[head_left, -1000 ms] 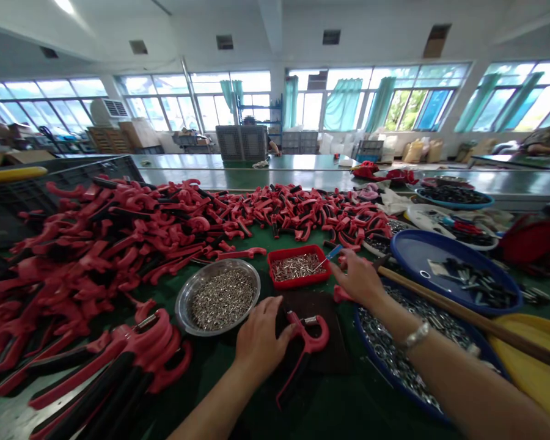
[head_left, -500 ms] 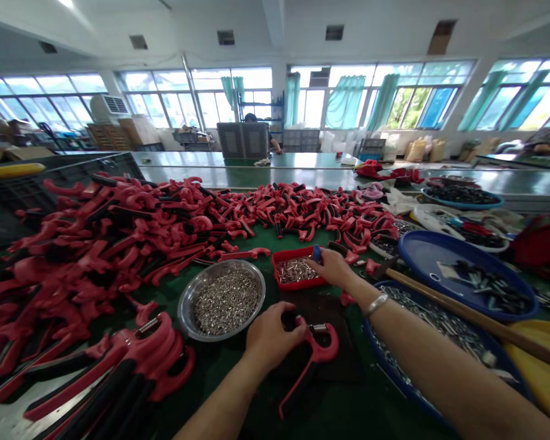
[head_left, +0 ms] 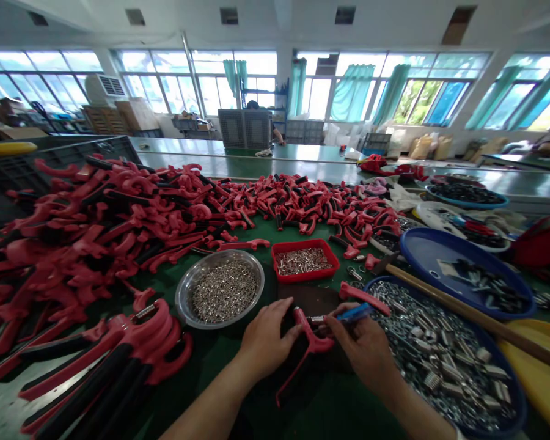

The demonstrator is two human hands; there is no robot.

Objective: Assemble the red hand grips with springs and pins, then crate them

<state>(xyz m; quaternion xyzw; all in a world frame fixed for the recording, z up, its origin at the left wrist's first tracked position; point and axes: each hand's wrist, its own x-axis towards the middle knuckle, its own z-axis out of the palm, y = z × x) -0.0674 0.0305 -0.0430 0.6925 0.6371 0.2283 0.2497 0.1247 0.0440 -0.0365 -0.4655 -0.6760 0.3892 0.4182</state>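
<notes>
A red hooked tool [head_left: 318, 343] with a black-lined handle and a small coil spring lies on a dark pad in front of me. My left hand [head_left: 268, 336] grips its upper end from the left, with the thumb against it. At the hook side, my right hand [head_left: 364, 345] has its fingers pinched beside the spring. A blue slim thing [head_left: 355, 313] shows at those fingers; I cannot tell whether it is held or worn. Behind the right hand lies a loose red handle [head_left: 364, 296]. Beyond the pad is a red tray [head_left: 337, 264] of small metal pins.
A steel bowl [head_left: 181, 299] of tiny metal parts stands left of the tray. Red and black handles [head_left: 119, 214] form a large heap behind. Several tools with springs [head_left: 137, 342] lie front left. At right are a blue basin [head_left: 522, 403] of hardware and a wooden-handled hammer [head_left: 462, 308].
My right hand has moved from the pin tray back toward me to the hooked tool. My left hand stays at the tool. The view has tilted slightly down.
</notes>
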